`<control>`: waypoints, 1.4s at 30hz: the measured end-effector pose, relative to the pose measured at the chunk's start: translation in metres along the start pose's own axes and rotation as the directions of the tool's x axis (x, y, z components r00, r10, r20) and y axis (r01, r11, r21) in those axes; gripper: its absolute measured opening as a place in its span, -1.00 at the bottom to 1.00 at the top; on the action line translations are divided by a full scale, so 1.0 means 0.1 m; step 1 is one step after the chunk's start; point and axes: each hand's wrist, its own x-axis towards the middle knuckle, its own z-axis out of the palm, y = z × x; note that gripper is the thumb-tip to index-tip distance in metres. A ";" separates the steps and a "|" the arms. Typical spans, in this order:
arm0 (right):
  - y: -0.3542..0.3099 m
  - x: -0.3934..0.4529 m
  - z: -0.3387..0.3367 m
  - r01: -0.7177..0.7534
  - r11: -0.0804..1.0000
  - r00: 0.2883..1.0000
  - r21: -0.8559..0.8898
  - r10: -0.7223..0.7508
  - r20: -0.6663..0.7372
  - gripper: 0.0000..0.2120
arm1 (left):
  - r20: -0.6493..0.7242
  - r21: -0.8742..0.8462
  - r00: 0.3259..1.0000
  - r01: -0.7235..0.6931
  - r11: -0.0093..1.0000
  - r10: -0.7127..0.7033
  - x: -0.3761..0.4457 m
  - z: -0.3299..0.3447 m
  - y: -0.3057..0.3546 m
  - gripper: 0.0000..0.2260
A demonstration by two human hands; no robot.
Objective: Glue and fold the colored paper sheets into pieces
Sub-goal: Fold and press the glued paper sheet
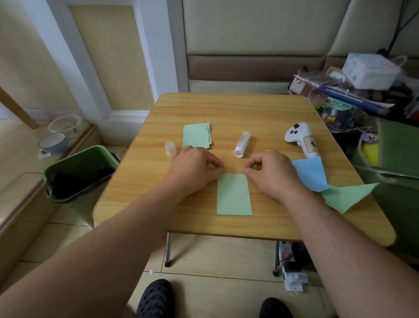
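Note:
A folded light green paper (234, 194) lies flat on the wooden table (241, 112) in front of me. My left hand (193, 165) pinches its far left corner between thumb and forefinger. My right hand (270, 171) pinches the far right corner the same way. Beyond the hands, a white glue stick (241, 144) lies uncapped on its side, and its clear cap (170, 148) stands to the left. A small stack of green paper sheets (196, 135) sits at the back left. A folded blue piece (311, 173) and a folded green piece (346, 196) lie at the right edge.
A white handheld controller (300, 138) lies at the table's back right. A green bin with a black liner (80, 172) stands left of the table. Cluttered boxes and bags (365, 93) crowd the right side, next to a green container (405, 167). Bowls (53, 142) sit on the floor at left.

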 end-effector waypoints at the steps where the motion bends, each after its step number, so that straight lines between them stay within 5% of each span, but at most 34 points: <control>1: 0.00 0.00 -0.01 0.003 1.000 1.000 -0.005 -0.003 0.000 -0.94 | -0.002 -0.001 1.000 0.003 1.000 -0.003 0.00 -0.01 -0.01 -0.93; 16: 0.01 -0.09 -0.15 0.154 0.984 0.988 -0.085 -0.151 0.032 -0.93 | 0.024 -0.033 0.997 -0.068 0.997 0.069 -0.07 -0.11 -0.05 -0.98; 42: -0.05 -0.57 -0.47 0.194 0.980 0.891 0.047 -0.196 0.408 -0.88 | 0.269 -0.207 0.936 -0.173 0.963 0.227 -0.54 -0.29 0.11 -0.90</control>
